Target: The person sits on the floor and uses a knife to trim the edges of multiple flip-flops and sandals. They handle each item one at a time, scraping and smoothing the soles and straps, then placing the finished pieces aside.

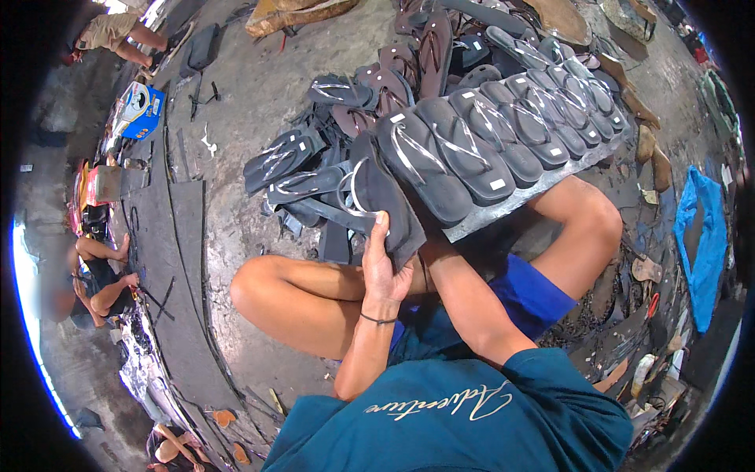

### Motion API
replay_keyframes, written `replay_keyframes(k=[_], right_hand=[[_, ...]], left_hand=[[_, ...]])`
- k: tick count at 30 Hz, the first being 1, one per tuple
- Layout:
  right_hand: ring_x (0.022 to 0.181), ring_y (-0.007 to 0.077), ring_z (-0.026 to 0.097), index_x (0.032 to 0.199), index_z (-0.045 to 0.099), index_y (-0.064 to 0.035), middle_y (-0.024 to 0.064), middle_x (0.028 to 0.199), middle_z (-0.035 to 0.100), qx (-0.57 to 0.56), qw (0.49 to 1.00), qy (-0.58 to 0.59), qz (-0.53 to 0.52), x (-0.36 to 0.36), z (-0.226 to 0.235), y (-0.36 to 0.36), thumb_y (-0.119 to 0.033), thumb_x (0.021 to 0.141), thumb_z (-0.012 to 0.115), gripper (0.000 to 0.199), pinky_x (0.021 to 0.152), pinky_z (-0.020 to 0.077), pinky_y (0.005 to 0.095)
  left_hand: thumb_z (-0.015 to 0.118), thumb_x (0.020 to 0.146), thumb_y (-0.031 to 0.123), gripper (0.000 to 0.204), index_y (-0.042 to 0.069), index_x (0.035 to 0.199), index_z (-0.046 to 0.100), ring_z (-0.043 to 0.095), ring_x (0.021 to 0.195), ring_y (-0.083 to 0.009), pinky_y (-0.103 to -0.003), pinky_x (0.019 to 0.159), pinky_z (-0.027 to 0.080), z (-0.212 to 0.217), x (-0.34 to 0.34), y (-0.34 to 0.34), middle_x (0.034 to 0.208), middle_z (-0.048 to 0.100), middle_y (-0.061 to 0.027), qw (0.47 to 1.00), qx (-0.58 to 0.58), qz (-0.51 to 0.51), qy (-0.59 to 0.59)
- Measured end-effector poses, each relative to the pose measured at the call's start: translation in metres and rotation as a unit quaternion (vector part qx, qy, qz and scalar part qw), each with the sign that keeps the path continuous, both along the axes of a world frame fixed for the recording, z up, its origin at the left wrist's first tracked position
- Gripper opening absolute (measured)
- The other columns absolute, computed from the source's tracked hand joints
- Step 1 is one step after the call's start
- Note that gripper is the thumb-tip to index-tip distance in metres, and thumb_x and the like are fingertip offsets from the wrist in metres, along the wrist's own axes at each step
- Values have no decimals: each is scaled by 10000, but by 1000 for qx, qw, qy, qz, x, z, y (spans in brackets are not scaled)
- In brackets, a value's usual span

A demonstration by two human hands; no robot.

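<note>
My left hand is closed around the heel end of a dark grey flip-flop, its thumb on the upper face of the sole. This flip-flop has a silvery strap and is tilted, toe end away from me. My right forearm reaches forward beside it, but the right hand is hidden behind the flip-flop and the board edge. Just to the right, a grey board across my legs bears a row of dark flip-flops with silvery straps and small white labels.
Loose grey flip-flops and brown ones lie heaped beyond the board. At the left are dark sheets, a blue-and-white box and a seated person. Blue cloth and scraps lie at the right.
</note>
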State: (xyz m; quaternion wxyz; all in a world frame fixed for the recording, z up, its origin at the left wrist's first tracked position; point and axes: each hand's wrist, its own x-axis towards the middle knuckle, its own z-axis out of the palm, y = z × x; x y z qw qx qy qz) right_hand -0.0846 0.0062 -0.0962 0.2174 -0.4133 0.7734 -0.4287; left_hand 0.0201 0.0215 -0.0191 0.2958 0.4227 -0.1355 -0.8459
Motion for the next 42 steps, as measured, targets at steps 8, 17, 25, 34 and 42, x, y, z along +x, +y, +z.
replay_keyframes(k=[8,17,25,34,42], right_hand=[[842,230,567,1049,559,-28,115,931,572,23,945,-324,-31,-5,43,-39,-470,941,464,464,715,446,360],[630,21,429,872,552,-43,-70,694,486,-253,880,-403,4,4,92,15,-199,883,666,194,556,360,190],[469,136,449,794,439,-69,44,633,458,-455,776,-407,-162,-34,116,22,-498,981,330,480,454,403,280],[449,76,412,698,405,-54,26,532,425,-483,768,-406,-110,12,111,57,-246,1009,382,366,402,316,219],[424,74,400,719,433,-50,28,541,441,-483,804,-341,-64,13,112,70,-250,1001,416,346,398,310,222]], left_hand=[[571,912,373,421,23,1144,533,634,807,-169,-292,638,544,34,57,34,972,623,-84,995,-84,-46,-37],[658,867,267,618,-27,1332,377,555,1098,-194,-325,950,458,50,64,-28,1228,534,-121,959,-237,-150,51],[546,936,389,439,19,1172,549,663,764,-141,-257,650,558,40,34,-12,938,654,-72,964,-125,-211,-100],[563,944,356,368,40,1134,564,576,774,-60,-203,666,474,23,23,16,937,620,-3,967,-172,-140,-127],[558,950,343,392,-4,1131,582,545,865,-87,-249,766,457,27,9,8,1005,613,-32,939,-279,-100,-173]])
